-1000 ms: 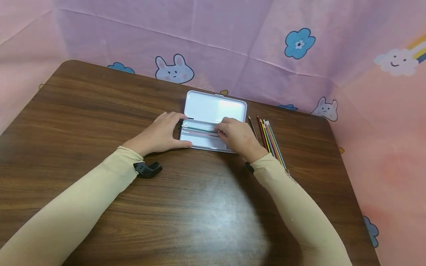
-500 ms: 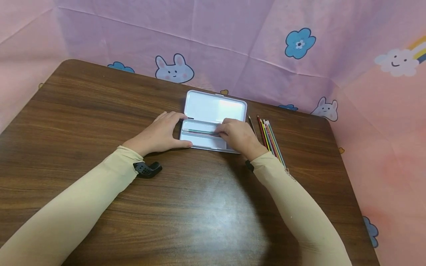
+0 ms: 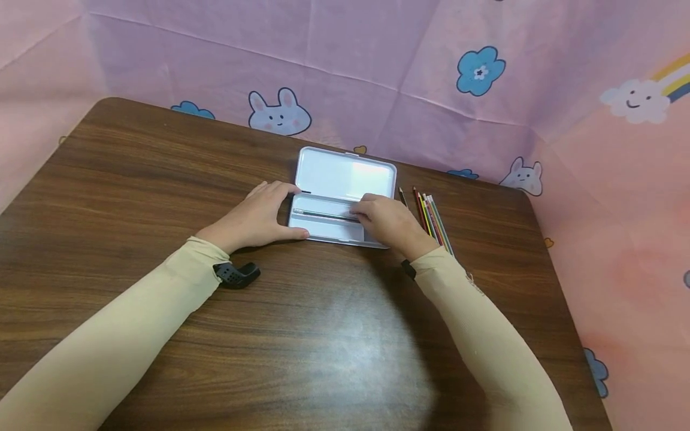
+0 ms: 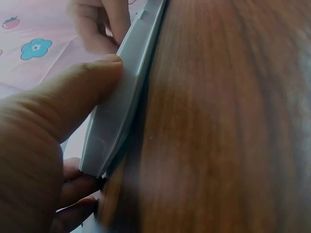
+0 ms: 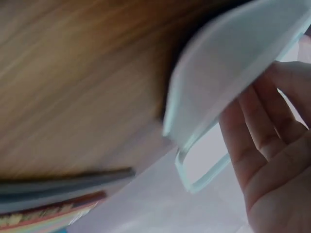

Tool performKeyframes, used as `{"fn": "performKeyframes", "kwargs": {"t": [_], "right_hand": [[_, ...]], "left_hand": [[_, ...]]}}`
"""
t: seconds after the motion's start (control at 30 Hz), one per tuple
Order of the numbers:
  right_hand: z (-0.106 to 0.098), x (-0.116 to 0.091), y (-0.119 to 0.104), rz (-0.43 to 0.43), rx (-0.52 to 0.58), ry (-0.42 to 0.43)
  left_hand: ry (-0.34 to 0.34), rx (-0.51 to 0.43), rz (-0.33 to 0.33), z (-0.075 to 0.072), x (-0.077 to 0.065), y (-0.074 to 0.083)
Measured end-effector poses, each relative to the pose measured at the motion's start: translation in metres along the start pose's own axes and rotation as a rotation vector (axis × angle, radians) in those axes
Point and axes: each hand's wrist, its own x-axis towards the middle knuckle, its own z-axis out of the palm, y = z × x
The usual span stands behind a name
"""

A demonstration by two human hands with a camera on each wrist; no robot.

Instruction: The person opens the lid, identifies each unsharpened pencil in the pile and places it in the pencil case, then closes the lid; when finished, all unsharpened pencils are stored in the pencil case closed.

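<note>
A white pencil case [image 3: 326, 230] lies unfolded on the table, its lid [image 3: 339, 173] leaning back toward the curtain. My left hand [image 3: 250, 218] grips the case's left end, thumb along the near wall and fingers at the far side. In the left wrist view that thumb [image 4: 92, 80] presses the case's side. Inside lie slim pencils [image 3: 323, 214], close together along the tray. My right hand [image 3: 390, 222] reaches into the right part, curled fingers at the pencils' right end and seeming to pinch one. In the right wrist view the case wall hides the fingertips.
Several coloured pencils [image 3: 433, 218] lie in a loose bundle right of the case, partly under my right forearm. A dark pencil [image 3: 402, 196] lies apart from them, nearer the case. Behind the brown wooden table [image 3: 302, 335] hangs a pink patterned curtain [image 3: 366, 72].
The greenish pencil inside the case has shifted toward the near side, so the pencils that lay apart now lie together. My right hand moved slightly with it; my left hand stayed on the case.
</note>
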Motion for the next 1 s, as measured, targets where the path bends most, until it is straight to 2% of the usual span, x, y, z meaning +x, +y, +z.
{"fn": "performKeyframes", "kwargs": {"t": [0.17,0.27,0.33,0.4,0.5,0.63,0.83,1.0], "right_hand": [[-0.009,-0.029,0.024,0.04,0.038,0.126],[-0.016,-0.053,0.049,0.116,0.071,0.218],[-0.021,-0.07,0.066,0.196,0.104,0.243],[-0.026,-0.086,0.083,0.277,0.139,0.215],[-0.03,-0.108,0.102,0.371,0.202,0.107],[-0.025,-0.123,0.114,0.425,0.24,0.004],[-0.015,-0.131,0.115,0.464,0.297,-0.004],[-0.012,-0.131,0.115,0.48,0.297,0.003]], "left_hand": [[-0.004,-0.006,0.004,0.0,-0.001,0.002],[-0.002,-0.01,0.004,0.0,-0.001,0.003],[-0.003,-0.01,0.004,-0.001,-0.001,0.003],[-0.004,-0.008,0.0,-0.001,-0.001,0.003],[-0.006,-0.008,-0.003,-0.001,-0.002,0.003],[-0.003,-0.005,-0.008,-0.001,-0.003,0.0],[0.0,0.002,-0.006,0.0,-0.002,-0.001],[-0.007,0.001,-0.007,0.0,-0.001,0.001]]}}
